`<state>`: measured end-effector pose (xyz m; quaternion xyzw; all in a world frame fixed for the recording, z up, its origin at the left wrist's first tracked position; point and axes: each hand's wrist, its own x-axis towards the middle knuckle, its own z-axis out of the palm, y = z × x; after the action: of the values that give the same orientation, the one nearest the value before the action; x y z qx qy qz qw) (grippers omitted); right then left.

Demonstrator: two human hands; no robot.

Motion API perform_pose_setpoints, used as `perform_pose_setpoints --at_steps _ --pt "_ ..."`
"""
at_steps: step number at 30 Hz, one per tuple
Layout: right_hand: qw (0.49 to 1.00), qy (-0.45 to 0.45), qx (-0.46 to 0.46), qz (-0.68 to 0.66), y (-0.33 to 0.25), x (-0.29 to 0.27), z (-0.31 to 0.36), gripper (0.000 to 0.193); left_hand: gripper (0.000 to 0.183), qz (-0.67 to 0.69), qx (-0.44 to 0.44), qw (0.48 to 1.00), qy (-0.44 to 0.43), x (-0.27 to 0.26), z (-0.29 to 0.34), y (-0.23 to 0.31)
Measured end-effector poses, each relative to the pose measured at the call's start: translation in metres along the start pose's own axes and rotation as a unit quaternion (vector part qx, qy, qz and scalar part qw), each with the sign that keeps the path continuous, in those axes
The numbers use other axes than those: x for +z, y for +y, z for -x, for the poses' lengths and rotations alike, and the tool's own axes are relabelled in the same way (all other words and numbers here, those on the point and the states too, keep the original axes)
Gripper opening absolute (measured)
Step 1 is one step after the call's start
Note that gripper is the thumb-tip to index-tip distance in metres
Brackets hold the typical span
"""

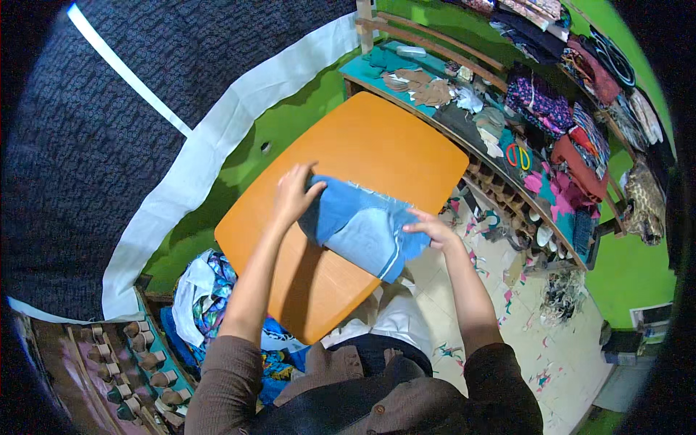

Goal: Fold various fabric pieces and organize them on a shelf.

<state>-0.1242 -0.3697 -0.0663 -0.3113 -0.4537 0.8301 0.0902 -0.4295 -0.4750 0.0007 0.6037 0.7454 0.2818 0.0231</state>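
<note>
A piece of blue denim (366, 228), faded pale in its middle and frayed along its far edge, is stretched between my hands above the orange table (391, 138). My left hand (296, 194) grips its left end, thumb on top and the other fingers behind the cloth. At the right end, my right hand (433, 228) pinches the edge near a pale seam line. The denim's right part reaches past the table's near right side. Its underside is hidden from me.
Along the right wall runs a bench (453, 119) with fabric scraps, red-and-yellow-handled scissors (518, 156) and folded cloth (540, 105). Colourful cloth (206, 297) is heaped left of the table. Wooden shoe forms (148, 348) fill a rack at lower left. Scraps litter the tiled floor (507, 333).
</note>
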Motion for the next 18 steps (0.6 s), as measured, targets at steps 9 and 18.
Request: perform_pose_setpoints --at_steps 9,18 --pt "0.691 0.424 -0.238 0.534 0.038 -0.020 -0.043 0.042 0.053 -0.132 0.054 0.982 -0.125 0.134 0.048 0.021" --pt "0.757 0.408 -0.199 0.470 0.039 -0.037 -0.024 0.048 0.053 -0.159 0.035 0.980 -0.113 0.152 0.054 0.043"
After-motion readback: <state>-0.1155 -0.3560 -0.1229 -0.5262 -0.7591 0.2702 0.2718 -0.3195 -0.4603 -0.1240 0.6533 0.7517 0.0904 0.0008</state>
